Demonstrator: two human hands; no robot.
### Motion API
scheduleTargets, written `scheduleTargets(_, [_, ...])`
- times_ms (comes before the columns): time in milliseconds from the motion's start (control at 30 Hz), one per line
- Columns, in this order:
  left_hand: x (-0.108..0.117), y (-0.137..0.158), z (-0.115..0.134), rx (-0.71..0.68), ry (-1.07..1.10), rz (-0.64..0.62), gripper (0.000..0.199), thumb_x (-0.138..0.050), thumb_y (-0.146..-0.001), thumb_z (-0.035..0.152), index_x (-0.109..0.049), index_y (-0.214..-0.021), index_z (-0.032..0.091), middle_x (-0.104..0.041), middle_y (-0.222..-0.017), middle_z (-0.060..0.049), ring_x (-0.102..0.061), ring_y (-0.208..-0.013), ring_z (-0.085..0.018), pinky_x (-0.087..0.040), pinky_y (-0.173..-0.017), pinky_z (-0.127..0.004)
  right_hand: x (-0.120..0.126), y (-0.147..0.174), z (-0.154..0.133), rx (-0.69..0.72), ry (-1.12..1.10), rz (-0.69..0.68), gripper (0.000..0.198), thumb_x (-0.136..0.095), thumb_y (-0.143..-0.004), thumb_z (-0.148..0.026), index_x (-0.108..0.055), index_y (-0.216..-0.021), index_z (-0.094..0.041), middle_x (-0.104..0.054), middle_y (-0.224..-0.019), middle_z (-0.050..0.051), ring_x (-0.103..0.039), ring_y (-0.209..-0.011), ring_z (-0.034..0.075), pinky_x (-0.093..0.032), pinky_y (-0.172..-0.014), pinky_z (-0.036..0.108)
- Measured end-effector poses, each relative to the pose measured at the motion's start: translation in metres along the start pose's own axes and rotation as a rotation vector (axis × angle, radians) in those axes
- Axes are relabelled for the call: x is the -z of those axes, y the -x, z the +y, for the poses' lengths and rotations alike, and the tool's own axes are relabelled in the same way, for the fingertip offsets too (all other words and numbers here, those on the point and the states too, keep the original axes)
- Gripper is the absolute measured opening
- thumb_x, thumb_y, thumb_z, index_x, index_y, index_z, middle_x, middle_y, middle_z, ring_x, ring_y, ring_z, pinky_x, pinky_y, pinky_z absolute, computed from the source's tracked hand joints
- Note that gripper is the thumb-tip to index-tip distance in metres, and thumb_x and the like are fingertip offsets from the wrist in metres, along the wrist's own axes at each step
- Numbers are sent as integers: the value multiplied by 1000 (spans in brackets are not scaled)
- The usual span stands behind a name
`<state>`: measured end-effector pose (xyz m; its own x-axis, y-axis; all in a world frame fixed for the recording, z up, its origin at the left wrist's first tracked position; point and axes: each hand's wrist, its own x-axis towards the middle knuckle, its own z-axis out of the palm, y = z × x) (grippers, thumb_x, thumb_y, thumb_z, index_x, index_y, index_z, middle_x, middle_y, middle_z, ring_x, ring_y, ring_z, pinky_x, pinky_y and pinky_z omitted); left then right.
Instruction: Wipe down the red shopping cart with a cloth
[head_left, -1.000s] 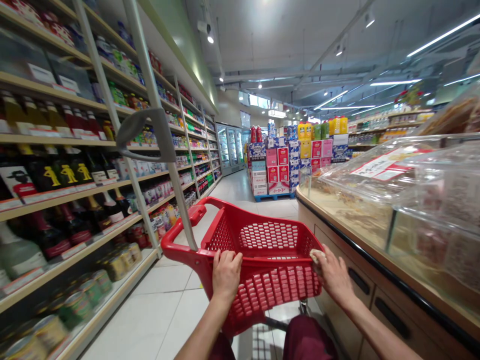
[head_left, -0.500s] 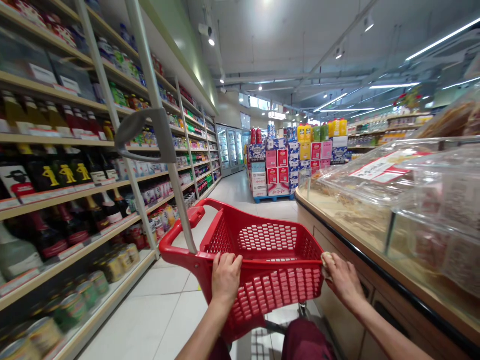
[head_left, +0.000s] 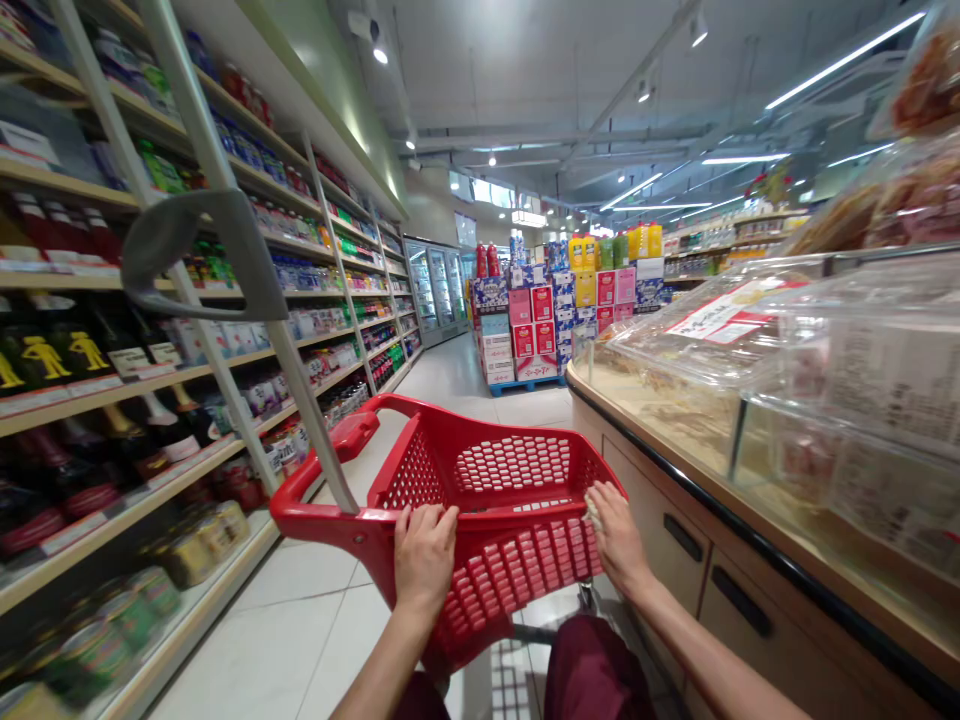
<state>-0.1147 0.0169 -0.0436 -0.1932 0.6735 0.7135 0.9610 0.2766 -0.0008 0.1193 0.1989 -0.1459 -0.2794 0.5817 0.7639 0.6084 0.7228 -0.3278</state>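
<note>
A red plastic shopping cart [head_left: 517,460] stands sideways before me, its perforated basket holding nothing that I can see. My left hand [head_left: 424,555] is closed over the near rim, fingers curled inside. My right hand [head_left: 619,535] is closed at the basket's right corner, with a small pale crumpled cloth [head_left: 592,508] between it and the red plastic; only part of that cloth shows. From the cart's left side rises a grey metal pole [head_left: 311,410] bearing a grey loop handle [head_left: 206,255].
Shelves of bottles and cans [head_left: 112,385] line the left side. Close on the right runs a display counter [head_left: 675,455] with clear plastic packages [head_left: 720,310]. Stacked drink cartons [head_left: 532,335] stand on a blue pallet ahead, with glass-door fridges [head_left: 439,285] behind. Tiled floor [head_left: 300,610] lies between.
The cart and both my hands have shifted left in view. The carton stack looks slightly to the left too, and more of the right counter's cabinet doors shows. Both hands stay on the cart.
</note>
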Motion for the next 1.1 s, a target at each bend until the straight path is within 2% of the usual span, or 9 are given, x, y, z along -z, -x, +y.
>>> scheduleTargets(100, [0,0,-2,-17,-8,-13,24,-43,-80,19,-64,-91,23,-66,-88,-3,-54,-86,-19,-29,-91,-40,3,-4,-6,78,-62,-54,41,-35,-78,-19,-50,-116,-19,-48,-125,8,-36,-120,23,-31,-98,45])
scheduleTargets(267, [-2,2,-2,-21,-26,-14,24,-43,-80,18,-64,-92,23,-65,-91,-4,-54,-89,-20,-26,-94,-41,5,1,18,-183,67,127,41,-29,-78,-18,-53,-111,-11,-52,-118,15,-39,-117,27,-33,-93,51])
scheduleTargets(467, [-2,1,-5,-60,-13,-34,26,-42,-80,17,-62,-96,23,-65,-94,-4,-54,-91,-20,-26,-93,-41,-15,15,-10,36,-50,36,41,-34,-79,-15,-48,-117,-22,-45,-127,7,-33,-122,24,-32,-97,47])
scheduleTargets(600, [-1,-1,-6,-48,10,-38,26,-42,-80,17,-62,-94,23,-65,-92,-4,-54,-90,-20,-27,-92,-41,-18,7,-13,-61,-64,92,46,-40,-76,-19,-41,-122,-17,-36,-131,13,-31,-122,26,-34,-95,48])
scheduleTargets(667, [-1,-2,-6,-45,23,-39,25,-42,-81,18,-63,-93,22,-65,-91,-4,-54,-89,-20,-28,-91,-41,-18,3,-11,-58,-59,80,52,-45,-72,-18,-38,-123,-17,-31,-133,13,-27,-123,28,-33,-96,48])
scheduleTargets(767, [-1,-2,-6,-55,39,-45,24,-42,-81,19,-63,-93,22,-65,-91,-3,-54,-88,-19,-29,-90,-39,-19,2,-10,-64,-66,52,48,-47,-69,-17,-44,-117,-21,-32,-130,10,-31,-120,27,-36,-93,46])
scheduleTargets(867, [0,-2,-6,-46,36,-47,23,-42,-81,20,-62,-93,21,-65,-91,-3,-54,-89,-19,-27,-91,-40,-13,-1,-13,-145,-114,54,38,-45,-70,-19,-52,-107,-21,-36,-123,9,-40,-112,25,-42,-87,41])
scheduleTargets(967, [0,-2,-5,-37,39,-43,23,-44,-80,20,-62,-93,21,-65,-90,-4,-54,-89,-20,-26,-92,-40,2,-14,-11,-218,-171,170,34,-41,-73,-21,-56,-103,-19,-38,-116,9,-44,-104,22,-43,-85,39])
scheduleTargets(1100, [0,-2,-6,-29,43,-40,22,-44,-79,20,-63,-91,21,-65,-91,-4,-54,-89,-20,-26,-93,-41,19,-27,0,-218,-143,346,35,-42,-76,-23,-57,-107,-22,-42,-112,8,-43,-105,23,-37,-89,45])
